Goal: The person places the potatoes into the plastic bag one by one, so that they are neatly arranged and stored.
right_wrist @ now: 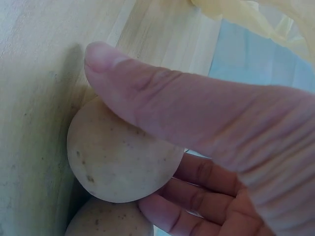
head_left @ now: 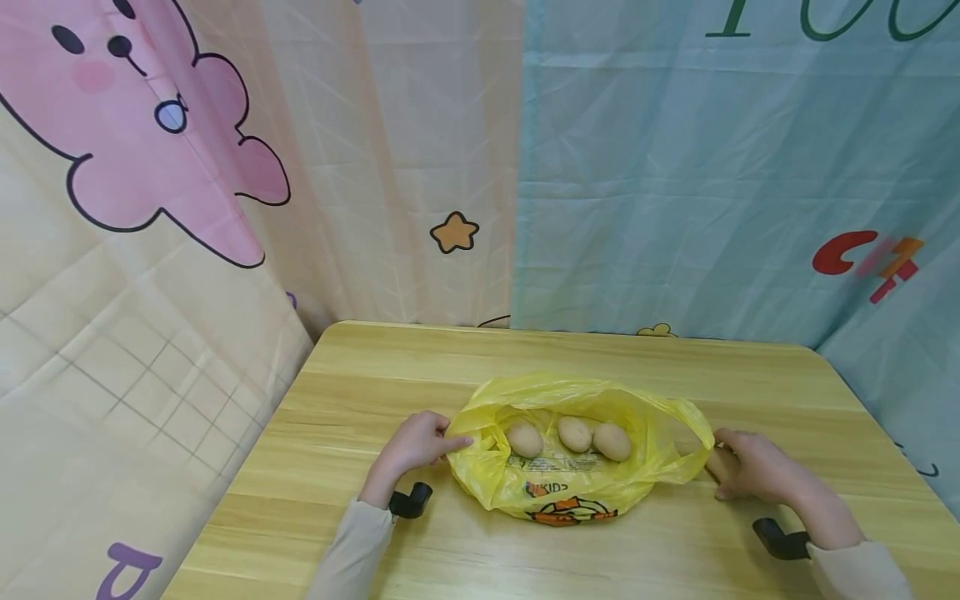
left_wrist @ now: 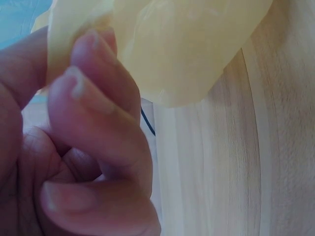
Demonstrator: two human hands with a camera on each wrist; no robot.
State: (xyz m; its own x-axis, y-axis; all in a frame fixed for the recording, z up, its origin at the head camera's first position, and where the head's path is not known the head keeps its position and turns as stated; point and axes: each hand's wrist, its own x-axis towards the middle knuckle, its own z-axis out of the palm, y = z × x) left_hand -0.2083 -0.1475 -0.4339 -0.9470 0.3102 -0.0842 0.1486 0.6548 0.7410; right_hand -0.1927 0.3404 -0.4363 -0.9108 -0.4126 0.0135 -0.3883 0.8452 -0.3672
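A yellow plastic bag (head_left: pixel 577 496) with printed lettering lies on the table, its mouth spread wide. Inside it I see a potato (head_left: pixel 525 439) at the left and two more potatoes (head_left: pixel 612 442) side by side. My left hand (head_left: pixel 420 442) pinches the bag's left rim between thumb and fingers. At the bag's right edge, my right hand (head_left: pixel 757 468) holds a brown-speckled potato (right_wrist: pixel 123 152) between thumb and fingers. Another potato (right_wrist: pixel 110 219) touches it in the right wrist view, partly cut off by the frame. The left wrist view shows the thin yellow plastic (left_wrist: pixel 177 54) at the fingertips.
The light wooden table (head_left: pixel 390 358) extends around the bag on every side. Printed curtains (head_left: pixel 420 125) hang behind the table and along its sides. Each wrist carries a black camera mount, one being the left mount (head_left: pixel 411 501).
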